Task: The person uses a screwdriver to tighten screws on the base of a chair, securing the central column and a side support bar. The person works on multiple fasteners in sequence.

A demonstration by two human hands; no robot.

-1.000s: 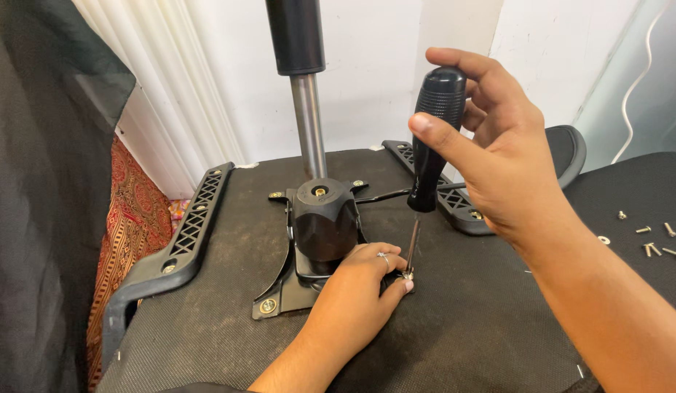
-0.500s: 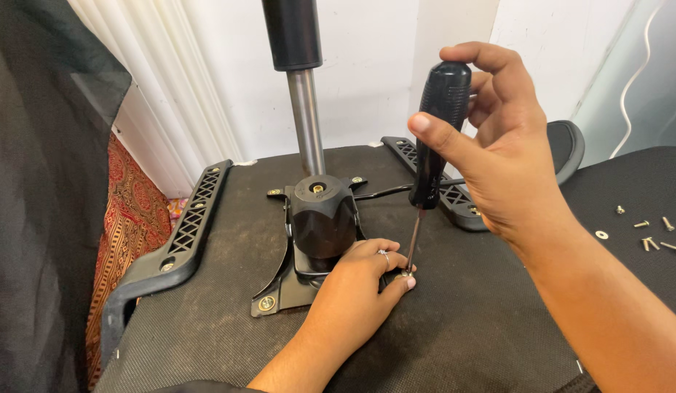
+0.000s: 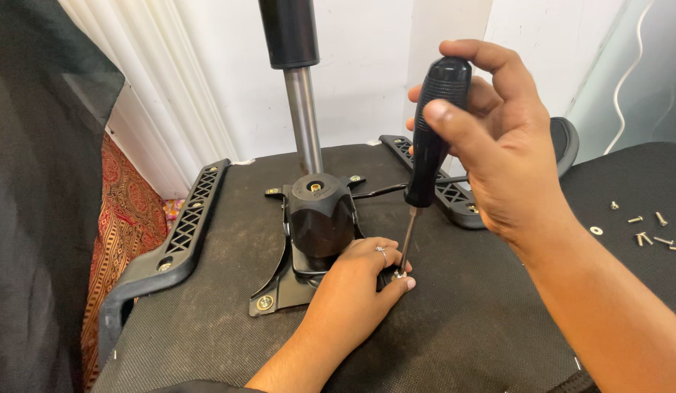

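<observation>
Change: since half a second ago the right hand (image 3: 512,153) has stood the screwdriver (image 3: 429,145) slightly more upright; the left hand (image 3: 363,280) stays at its tip.
Right hand: fingers wrapped tight round the black handle, thumb pressed on its front.
Left hand: fingertips (image 3: 405,282) pinched together round the screw (image 3: 400,275), holding it under the blade.
Screw: at the near right corner of the black mechanism plate (image 3: 279,291), on the upturned chair seat (image 3: 454,335).
Progress: judging by the heads showing, three other corners look fastened; this one is being driven.
Left over: loose screws (image 3: 643,231) lie well apart to the right.
</observation>
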